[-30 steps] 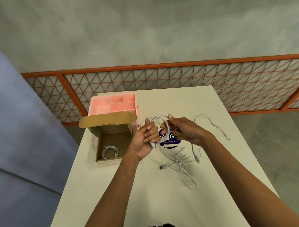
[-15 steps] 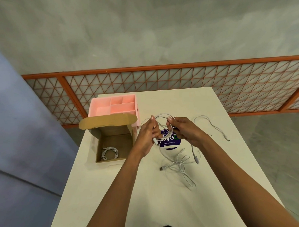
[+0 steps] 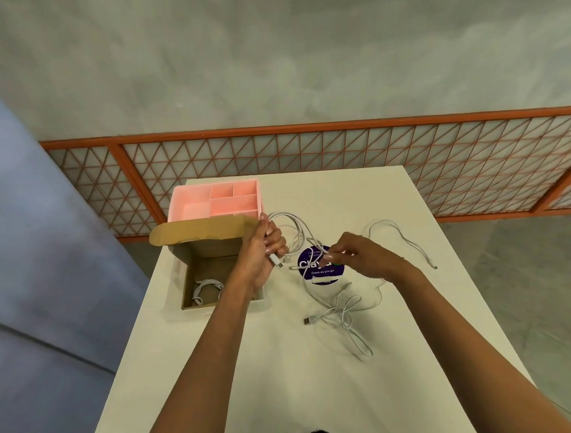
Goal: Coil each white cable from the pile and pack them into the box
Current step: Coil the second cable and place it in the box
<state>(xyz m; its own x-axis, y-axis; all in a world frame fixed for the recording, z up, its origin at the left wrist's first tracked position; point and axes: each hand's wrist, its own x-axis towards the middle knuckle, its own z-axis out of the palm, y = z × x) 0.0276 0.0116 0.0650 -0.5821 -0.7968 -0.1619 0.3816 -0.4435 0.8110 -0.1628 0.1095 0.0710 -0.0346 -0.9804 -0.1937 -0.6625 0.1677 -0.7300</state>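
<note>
1. My left hand point(image 3: 259, 253) grips the looped white cable point(image 3: 294, 229) just right of the box point(image 3: 213, 249), so the coil cannot spring open.
2. My right hand point(image 3: 364, 258) pinches its free strand, guiding slack.
3. The pile point(image 3: 342, 315) lies nearer, right.

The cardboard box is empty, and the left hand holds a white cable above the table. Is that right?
Not quite. The head view shows the cardboard box is not empty: one coiled cable lies inside it. The left hand does hold a white cable above the table.
</note>
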